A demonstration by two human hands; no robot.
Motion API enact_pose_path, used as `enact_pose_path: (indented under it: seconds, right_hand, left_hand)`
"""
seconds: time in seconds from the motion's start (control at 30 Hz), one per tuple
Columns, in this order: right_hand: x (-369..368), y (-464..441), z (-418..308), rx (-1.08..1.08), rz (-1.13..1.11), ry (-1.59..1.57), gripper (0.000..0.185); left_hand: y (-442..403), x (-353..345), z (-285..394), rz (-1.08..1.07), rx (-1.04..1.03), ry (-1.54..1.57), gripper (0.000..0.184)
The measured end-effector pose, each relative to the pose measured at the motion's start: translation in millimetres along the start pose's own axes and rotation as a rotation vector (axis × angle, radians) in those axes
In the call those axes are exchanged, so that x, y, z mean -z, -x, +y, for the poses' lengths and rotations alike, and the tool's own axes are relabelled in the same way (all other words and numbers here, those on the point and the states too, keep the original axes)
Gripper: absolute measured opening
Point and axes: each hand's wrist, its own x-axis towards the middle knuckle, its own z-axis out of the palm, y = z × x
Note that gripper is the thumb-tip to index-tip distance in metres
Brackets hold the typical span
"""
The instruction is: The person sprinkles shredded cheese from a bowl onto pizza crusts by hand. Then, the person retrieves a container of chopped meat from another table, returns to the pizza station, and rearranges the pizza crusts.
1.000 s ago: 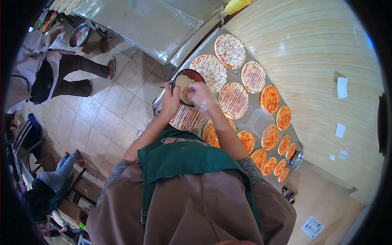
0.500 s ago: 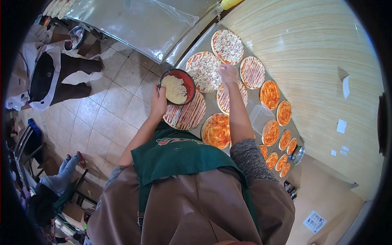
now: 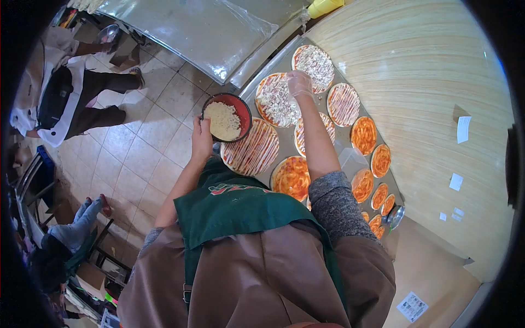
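Our right grip, in a clear glove, hangs with its fingers drawn together and turned down between two round pizzas thick with pale crumbled topping. The fingertips are hidden from us, so we cannot tell whether they pinch anything. The nearer topped pizza lies just beside that grip, centred at about eight o'clock from it; the far topped pizza lies towards one o'clock, also close. Both are round, so neither has a long axis to line up with, and our right hand is the nearer to both.

Our left grip is closed on the near edge of a red-lined bowl, which sits at between one and two o'clock from it. From our right grip, the bowl lies at eight o'clock, beyond the nearer topped pizza, with white crumbles inside.

Further out, a striped pizza rests on the table at three o'clock from our left grip; another striped pizza lies at four o'clock from our right.
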Motion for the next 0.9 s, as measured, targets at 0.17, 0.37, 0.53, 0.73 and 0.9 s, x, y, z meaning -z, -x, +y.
enact_pose_path:
  seconds: [0.17,0.37,0.53,0.73,0.9]
  right_hand:
    - [9.2,-8.0,-48.1,0.076,-0.156,0.261,0.02]
    - [-8.9,-0.7,-38.7,0.128,-0.164,0.265,0.02]
    - [4.4,27.0,-40.1,0.168,-0.096,0.18,0.02]
    - [32.8,46.7,-70.2,0.041,-0.185,0.102,0.021]
    - [84.0,114.9,-145.7,0.119,-0.435,-0.232,0.023]
  left_hand:
    - [0.4,4.8,-2.9,0.009,0.01,-0.06,0.041]
    - [-7.7,11.0,-25.9,0.023,-0.038,-0.014,0.04]
    - [-3.5,13.8,-21.3,-0.019,-0.034,-0.018,0.039]
    - [4.3,6.6,-17.3,-0.02,-0.107,-0.151,0.038]
    - [17.2,-12.5,-21.6,-0.079,-0.211,-0.225,0.04]
